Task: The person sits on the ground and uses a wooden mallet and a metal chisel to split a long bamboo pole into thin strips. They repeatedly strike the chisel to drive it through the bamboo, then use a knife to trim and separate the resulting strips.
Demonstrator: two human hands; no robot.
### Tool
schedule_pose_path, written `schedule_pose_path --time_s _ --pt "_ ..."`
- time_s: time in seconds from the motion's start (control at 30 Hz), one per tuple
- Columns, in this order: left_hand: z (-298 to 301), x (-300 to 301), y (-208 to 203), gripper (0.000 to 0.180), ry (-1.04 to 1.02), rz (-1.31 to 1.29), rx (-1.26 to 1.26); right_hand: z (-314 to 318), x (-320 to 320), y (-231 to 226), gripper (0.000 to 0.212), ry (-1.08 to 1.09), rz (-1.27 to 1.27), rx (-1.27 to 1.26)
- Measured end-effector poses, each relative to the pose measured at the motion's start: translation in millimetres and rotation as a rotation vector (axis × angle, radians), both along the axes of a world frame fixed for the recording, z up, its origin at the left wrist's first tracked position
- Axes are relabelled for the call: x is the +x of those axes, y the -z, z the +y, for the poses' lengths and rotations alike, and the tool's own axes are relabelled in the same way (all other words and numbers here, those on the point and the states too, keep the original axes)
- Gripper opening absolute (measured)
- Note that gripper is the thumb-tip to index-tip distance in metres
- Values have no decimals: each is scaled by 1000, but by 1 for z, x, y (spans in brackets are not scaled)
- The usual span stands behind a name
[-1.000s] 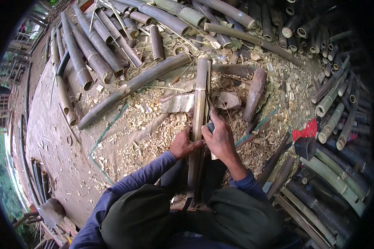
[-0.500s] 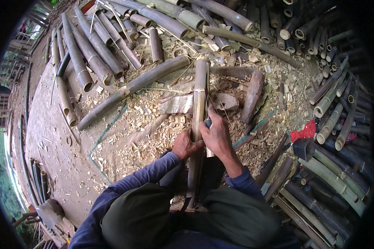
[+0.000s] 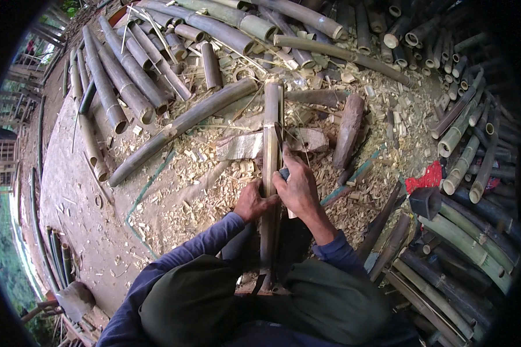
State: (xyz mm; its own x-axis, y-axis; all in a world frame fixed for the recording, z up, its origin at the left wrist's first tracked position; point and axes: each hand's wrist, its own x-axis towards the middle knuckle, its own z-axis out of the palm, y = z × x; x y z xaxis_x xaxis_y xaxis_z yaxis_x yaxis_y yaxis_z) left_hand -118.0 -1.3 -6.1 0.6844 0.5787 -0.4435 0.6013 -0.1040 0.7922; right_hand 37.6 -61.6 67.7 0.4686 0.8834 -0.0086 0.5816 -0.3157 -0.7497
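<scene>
A bamboo pole [image 3: 271,107] stretches away from me between my knees, its far part resting across a pale, rough wooden block [image 3: 237,147]. My left hand [image 3: 252,201] is closed round the pole from its left side, thumb across the top. Just to the right, my right hand [image 3: 301,185] grips a knife [image 3: 278,136] whose dark blade points away from me and lies against the pole's right side. Most of the handle is hidden by my fingers. Along the part beside the blade, the pole's surface looks pale and shaved.
Wood shavings [image 3: 185,196] cover the ground around the block. A thick dark log [image 3: 349,132] lies right of it, and a long bamboo pole [image 3: 185,130] slants at the left. Stacked bamboo [image 3: 472,248] fills the right side; a red cloth [image 3: 425,177] lies beside it.
The whole view has shifted slightly. The knife's dark blade now shows more plainly, tilted against the pole's right side. Both hands keep nearly the same hold.
</scene>
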Motion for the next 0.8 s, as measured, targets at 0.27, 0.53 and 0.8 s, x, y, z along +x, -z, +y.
schedule_pose_path --time_s 0.27,0.53,0.8 --pt "-1 -2 10 56 -66 -277 -100 18 42 3 30 110 778 71" --pt "0 -11 32 58 -76 -267 -121 -13 -4 -9 69 -44 -64 -110" --pt "1 -3 17 54 -40 -156 -64 -4 6 -7 72 -79 -147 -135"
